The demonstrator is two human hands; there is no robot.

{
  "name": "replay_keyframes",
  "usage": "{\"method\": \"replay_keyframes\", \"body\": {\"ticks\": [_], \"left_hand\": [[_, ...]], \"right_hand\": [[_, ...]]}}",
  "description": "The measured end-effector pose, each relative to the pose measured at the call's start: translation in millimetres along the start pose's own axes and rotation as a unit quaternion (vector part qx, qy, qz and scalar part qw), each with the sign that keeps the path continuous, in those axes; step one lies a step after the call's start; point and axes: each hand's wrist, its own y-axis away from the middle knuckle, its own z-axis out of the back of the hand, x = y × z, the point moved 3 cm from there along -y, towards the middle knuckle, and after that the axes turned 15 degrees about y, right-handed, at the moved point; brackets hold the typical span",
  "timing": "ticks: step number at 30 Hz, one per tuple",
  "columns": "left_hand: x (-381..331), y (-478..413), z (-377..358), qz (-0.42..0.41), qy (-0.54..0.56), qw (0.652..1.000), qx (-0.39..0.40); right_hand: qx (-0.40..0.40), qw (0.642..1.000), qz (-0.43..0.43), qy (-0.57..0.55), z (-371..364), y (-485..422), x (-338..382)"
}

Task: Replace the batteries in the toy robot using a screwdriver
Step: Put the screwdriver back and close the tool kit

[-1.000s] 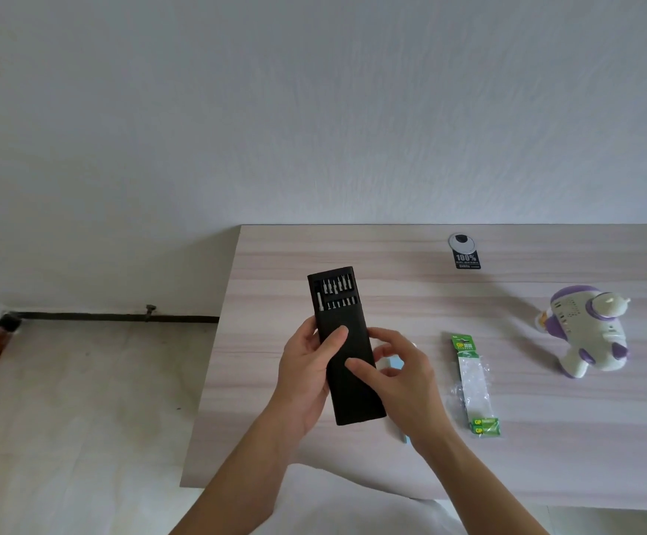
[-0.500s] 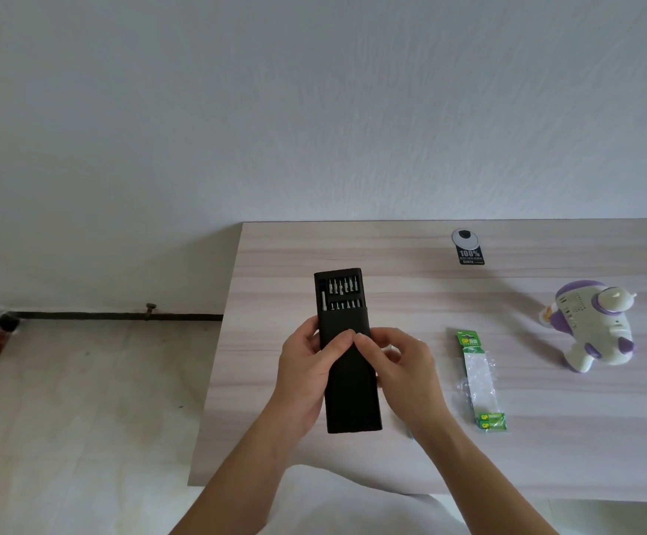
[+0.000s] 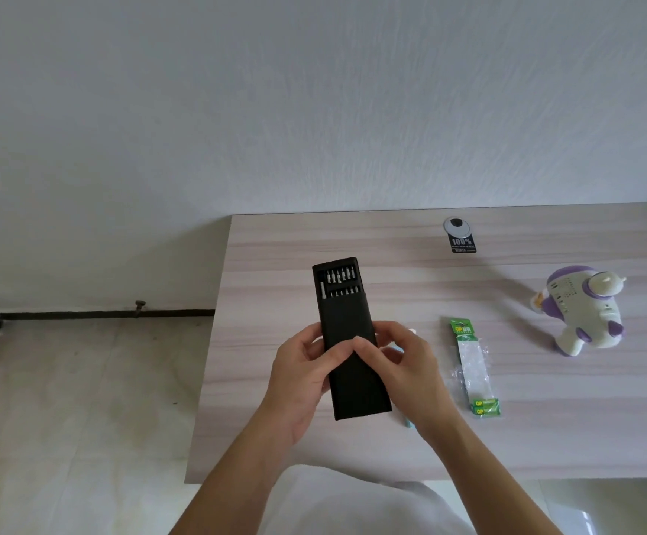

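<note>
Both hands are on the black screwdriver case (image 3: 356, 384), held over the worktop (image 3: 545, 438). The left hand (image 3: 302, 374) curls round its left edge, the right hand (image 3: 403, 364) clasps the right edge, and the two thumbs meet on the lid. Past the fingers, the inner tray (image 3: 336, 278) pokes out of the far end, metal bits (image 3: 340, 275) on show. Just right of the right hand lies the green battery pack (image 3: 472, 364), flat on the worktop. Further right and farther off stands the white-and-purple toy robot (image 3: 584, 310).

Wears a plain white garment (image 3: 352, 503), softly creased, low in view. Bare along both forearms (image 3: 237, 469) down to left hand (image 3: 306, 374) and right hand (image 3: 403, 364).
</note>
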Motion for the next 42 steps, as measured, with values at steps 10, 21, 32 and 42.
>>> {"method": "replay_keyframes", "body": {"ticks": [10, 21, 32, 42], "left_hand": [[1, -3, 5, 0.009, -0.012, 1.000, -0.010], [-7, -7, 4, -0.013, -0.042, 0.999, -0.002], [-9, -14, 1, -0.038, -0.093, 0.995, -0.022], [-4, -14, -1, -0.050, -0.115, 0.992, -0.024]], "right_hand": [[-0.018, 0.995, -0.055, -0.081, 1, 2, -8], [0.042, 0.996, -0.011, -0.074, 0, -2, 1], [-0.060, 0.997, -0.052, -0.017, -7, -6, 8], [-0.031, 0.998, -0.036, -0.046, -3, -8, 6]]}}
